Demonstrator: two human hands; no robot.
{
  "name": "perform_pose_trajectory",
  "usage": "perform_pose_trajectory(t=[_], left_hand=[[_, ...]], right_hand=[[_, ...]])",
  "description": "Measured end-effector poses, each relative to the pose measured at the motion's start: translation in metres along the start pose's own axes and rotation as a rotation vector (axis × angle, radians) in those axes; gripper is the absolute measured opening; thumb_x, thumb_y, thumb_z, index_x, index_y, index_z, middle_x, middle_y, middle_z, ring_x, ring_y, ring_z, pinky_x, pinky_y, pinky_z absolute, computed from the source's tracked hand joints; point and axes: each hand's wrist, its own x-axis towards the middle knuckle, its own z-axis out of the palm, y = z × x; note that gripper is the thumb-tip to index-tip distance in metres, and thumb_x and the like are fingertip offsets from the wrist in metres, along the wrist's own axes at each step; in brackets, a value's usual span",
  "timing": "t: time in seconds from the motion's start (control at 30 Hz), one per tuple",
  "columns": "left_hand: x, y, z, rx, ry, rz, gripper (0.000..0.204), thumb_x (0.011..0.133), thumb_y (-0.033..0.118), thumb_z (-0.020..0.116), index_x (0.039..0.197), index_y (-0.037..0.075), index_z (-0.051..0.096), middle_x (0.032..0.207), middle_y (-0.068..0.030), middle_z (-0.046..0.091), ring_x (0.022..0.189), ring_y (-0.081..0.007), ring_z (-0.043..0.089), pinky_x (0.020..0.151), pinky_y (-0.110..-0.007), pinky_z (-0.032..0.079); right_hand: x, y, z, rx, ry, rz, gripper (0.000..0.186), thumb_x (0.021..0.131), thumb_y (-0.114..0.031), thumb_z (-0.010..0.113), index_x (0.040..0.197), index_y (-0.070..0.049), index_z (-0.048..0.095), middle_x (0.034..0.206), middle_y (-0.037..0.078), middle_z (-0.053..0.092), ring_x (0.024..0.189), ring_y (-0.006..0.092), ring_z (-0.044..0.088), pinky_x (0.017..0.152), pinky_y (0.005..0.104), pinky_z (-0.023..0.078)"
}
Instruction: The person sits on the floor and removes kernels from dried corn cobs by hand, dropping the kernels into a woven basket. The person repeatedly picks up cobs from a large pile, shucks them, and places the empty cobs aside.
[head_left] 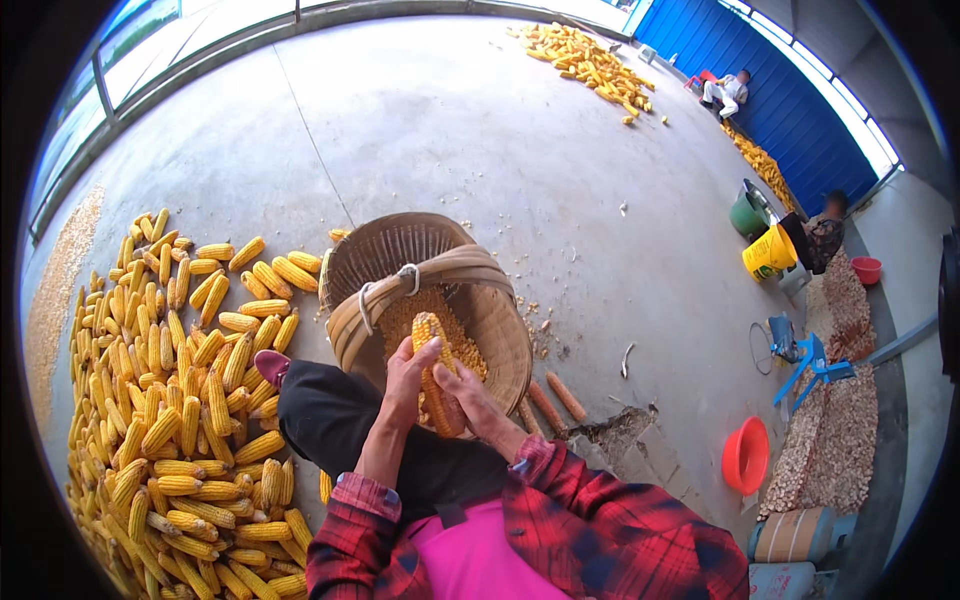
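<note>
Over a woven bamboo basket (512, 345) between my knees, both hands are closed round an ear of corn (430, 328). My left hand (406, 378) wraps its near-left side, and my right hand (472, 396) grips it from the right, lower down. Yellow kernels cover the ear's upper end; its lower part looks redder and partly stripped. Loose kernels (466, 350) lie inside the basket, under a thick arched handle (440, 268) tied with pale loops. My palms hide part of the ear.
A large heap of corn ears (190, 400) spreads at my left. Bare cobs (547, 405) lie right of the basket, near broken floor (625, 440). Farther right are a red basin (745, 455), a blue metal stand (815, 365), a yellow bucket (768, 254) and two seated people.
</note>
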Motion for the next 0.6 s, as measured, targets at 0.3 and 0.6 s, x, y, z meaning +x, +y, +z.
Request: perform_pose_trajectory(t=[0.3, 0.6], left_hand=[[0.004, -0.010, -0.018, 0.001, 0.086, -0.095, 0.030, 0.087, 0.033, 0.063, 0.095, 0.005, 0.062, 0.083, 0.0018, 0.057, 0.075, -0.0070, 0.051, 0.067, -0.024, 0.042], [-0.005, 0.003, -0.009, 0.004, 0.021, -0.065, 0.027, 0.090, 0.030, 0.062, 0.105, 0.007, 0.059, 0.087, 0.0044, 0.059, 0.077, -0.0041, 0.055, 0.067, -0.021, 0.045]], right_hand=[[-0.009, 0.003, 0.021, 0.075, 0.034, -0.104, 0.042, 0.095, -0.016, 0.047, 0.134, -0.003, 0.039, 0.118, 0.007, 0.054, 0.102, 0.0146, 0.057, 0.088, 0.0284, 0.048], [0.000, -0.008, 0.007, 0.006, 0.023, 0.003, 0.040, 0.094, -0.034, 0.055, 0.117, -0.002, 0.051, 0.098, 0.005, 0.061, 0.081, 0.0110, 0.061, 0.069, 0.0256, 0.053]])
